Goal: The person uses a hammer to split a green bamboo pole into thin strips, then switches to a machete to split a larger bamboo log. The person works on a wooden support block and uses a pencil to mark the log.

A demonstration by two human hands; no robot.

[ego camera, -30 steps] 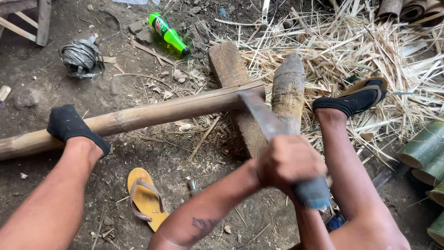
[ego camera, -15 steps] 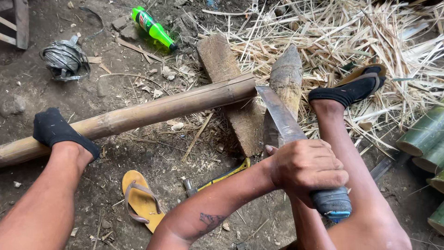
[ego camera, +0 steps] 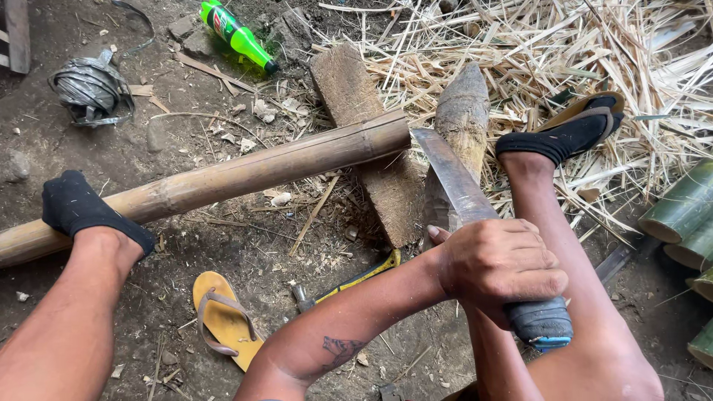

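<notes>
Lying across a wooden block point(ego camera: 364, 141) on the dirt floor, the bamboo pole point(ego camera: 223, 178) is pinned by a socked foot point(ego camera: 74, 208). Machete point(ego camera: 457, 186) blade sits just past the pole's cut end, edge beside it. Risk: pole rolling off the block, or blade glancing toward the other foot point(ego camera: 564, 134). Left hand point(ego camera: 505, 267) closed around the handle. Right hand hidden beneath it; grip cannot be told.
</notes>
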